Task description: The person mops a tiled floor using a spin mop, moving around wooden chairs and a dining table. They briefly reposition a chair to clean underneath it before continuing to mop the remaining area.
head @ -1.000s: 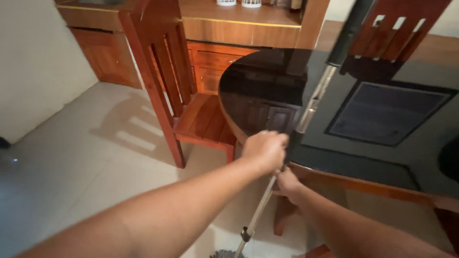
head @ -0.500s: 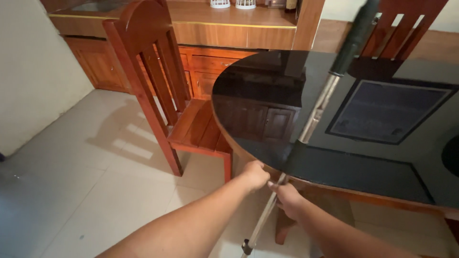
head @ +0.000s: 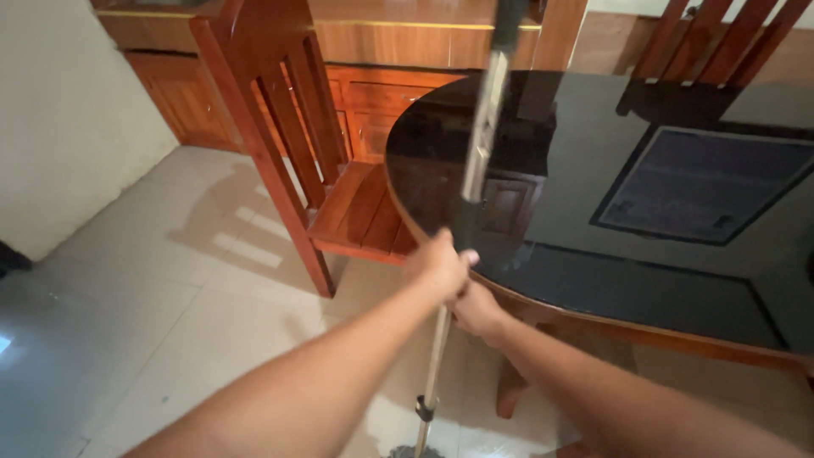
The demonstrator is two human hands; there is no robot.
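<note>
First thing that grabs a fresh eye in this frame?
Centre frame, the left hand and right hand grip a metal mop pole that crosses the glossy black round table on the right. Left of the table stands a red-brown wooden chair on pale floor tiles.

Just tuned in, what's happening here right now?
A person grips a mop handle with both hands: the left hand above, the right hand just below it. The metal pole runs down to the tiled floor, where the mop head is barely visible at the bottom edge. This is beside a round black glass table, with a wooden chair pushed up to it.
</note>
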